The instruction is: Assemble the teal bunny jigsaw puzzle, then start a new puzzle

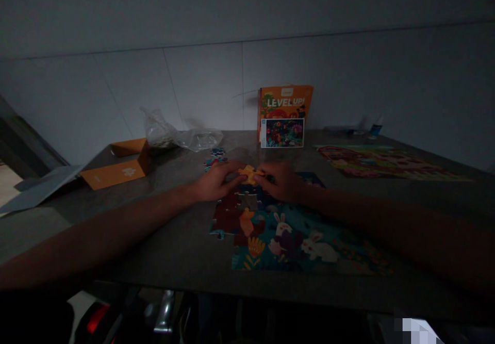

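Between my two hands is an orange-yellow jigsaw puzzle piece [251,174], pinched from both sides. My left hand [216,181] has thumb and fingertips closed on its left edge. The thumb and fingers of my right hand [281,180] are closed on its right edge. Below them lies a partly joined jigsaw puzzle [301,230] with white rabbits, flowers and a reddish-brown area. A gap showing grey table [248,201] sits in the puzzle just under the held piece. Beyond my left hand is a small cluster of loose puzzle pieces [217,154]. My right forearm covers part of the puzzle.
An orange "LEVEL UP!" box [286,104] stands near the wall, with a picture card [284,133] leaning on it. An open orange tray box [116,171] and crumpled clear plastic [201,138] lie left. Another puzzle picture [386,162] lies at right. The light is dim.
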`<state>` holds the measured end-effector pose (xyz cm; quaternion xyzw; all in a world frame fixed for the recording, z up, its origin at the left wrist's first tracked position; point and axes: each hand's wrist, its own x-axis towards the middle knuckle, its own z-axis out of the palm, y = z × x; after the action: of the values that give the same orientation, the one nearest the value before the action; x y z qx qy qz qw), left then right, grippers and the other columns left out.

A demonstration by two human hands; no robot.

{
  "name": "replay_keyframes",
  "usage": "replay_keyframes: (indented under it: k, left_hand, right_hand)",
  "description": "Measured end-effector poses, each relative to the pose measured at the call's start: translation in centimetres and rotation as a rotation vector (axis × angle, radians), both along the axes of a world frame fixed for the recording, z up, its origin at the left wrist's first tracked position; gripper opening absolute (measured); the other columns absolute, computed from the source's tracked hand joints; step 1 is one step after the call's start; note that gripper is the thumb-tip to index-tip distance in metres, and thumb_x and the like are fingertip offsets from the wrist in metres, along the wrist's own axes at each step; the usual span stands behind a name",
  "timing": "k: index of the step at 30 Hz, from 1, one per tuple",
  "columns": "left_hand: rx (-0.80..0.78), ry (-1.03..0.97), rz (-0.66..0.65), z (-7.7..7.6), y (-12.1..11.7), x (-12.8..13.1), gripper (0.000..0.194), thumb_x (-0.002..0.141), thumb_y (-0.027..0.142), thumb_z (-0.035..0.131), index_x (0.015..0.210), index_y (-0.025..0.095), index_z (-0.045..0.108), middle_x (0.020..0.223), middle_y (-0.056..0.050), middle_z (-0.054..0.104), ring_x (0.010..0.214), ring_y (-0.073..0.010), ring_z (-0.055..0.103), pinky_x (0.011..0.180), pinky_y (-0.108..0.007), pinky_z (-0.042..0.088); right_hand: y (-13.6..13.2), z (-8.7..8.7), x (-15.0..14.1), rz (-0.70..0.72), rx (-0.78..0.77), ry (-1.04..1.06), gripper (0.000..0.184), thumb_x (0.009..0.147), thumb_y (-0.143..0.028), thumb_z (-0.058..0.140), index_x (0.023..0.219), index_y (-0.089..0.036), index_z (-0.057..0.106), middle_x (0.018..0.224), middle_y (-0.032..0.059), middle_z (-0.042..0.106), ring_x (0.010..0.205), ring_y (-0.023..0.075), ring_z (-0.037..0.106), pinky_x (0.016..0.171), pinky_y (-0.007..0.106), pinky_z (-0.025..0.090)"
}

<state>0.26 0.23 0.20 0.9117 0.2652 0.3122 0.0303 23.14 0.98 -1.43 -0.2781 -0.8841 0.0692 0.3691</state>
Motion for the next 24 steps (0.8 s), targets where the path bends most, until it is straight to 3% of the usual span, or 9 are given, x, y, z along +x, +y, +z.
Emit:
replay_keyframes:
  k: [3,8,13,17,24]
  left_hand:
    - [-0.051,-0.077,-0.009,0.01,-0.17,0.04,0.027,0.097,0.029,0.052,0.120,0.016,0.057,0.108,-0.009,0.071,0.094,-0.0198,0.069,0.081,-0.031,0.054]
    - [-0.108,0.021,-0.120,-0.42,-0.10,0.15,0.027,0.097,0.029,0.054,0.121,0.017,0.052,0.109,-0.009,0.068,0.097,-0.0212,0.066,0.082,-0.034,0.054]
    - [-0.164,0.045,-0.177,-0.83,0.02,0.33,0.030,0.097,0.030,0.055,0.123,0.017,0.047,0.110,-0.010,0.067,0.101,-0.0228,0.065,0.084,-0.037,0.053]
    - [-0.175,0.061,-0.175,-0.85,0.05,0.25,0.034,0.095,0.032,0.057,0.123,0.016,0.044,0.109,-0.010,0.066,0.103,-0.0241,0.064,0.085,-0.038,0.052]
    - [-0.172,0.147,-0.181,-0.39,-0.25,0.32,0.036,0.092,0.027,0.060,0.125,0.017,0.046,0.115,-0.011,0.065,0.106,-0.0248,0.064,0.087,-0.037,0.052]
  right_hand:
    - [-0.10,0.02,-0.03,0.025,0.068,-0.043,0.029,0.091,-0.034,0.052,0.067,-0.019,0.051,0.063,0.0011,0.057,0.060,0.0134,0.051,0.059,0.026,0.035]
    - [-0.28,0.20,-0.06,0.052,-0.064,0.061,0.017,0.091,-0.033,0.053,0.093,-0.017,0.059,0.071,0.0011,0.064,0.060,0.0128,0.055,0.058,0.024,0.037]
    - [-0.17,0.16,-0.01,0.069,0.017,0.016,0.019,0.089,-0.030,0.054,0.074,-0.018,0.055,0.063,-0.0005,0.058,0.058,0.0126,0.052,0.057,0.024,0.034]
    - [-0.09,0.13,0.08,0.086,0.014,0.009,0.018,0.088,-0.028,0.053,0.075,-0.017,0.057,0.064,0.0000,0.060,0.058,0.0124,0.052,0.058,0.025,0.034]
    - [0.20,-0.14,0.25,0.060,-0.002,-0.045,0.023,0.088,-0.030,0.050,0.068,-0.019,0.049,0.054,-0.0042,0.046,0.051,0.0102,0.040,0.052,0.025,0.026]
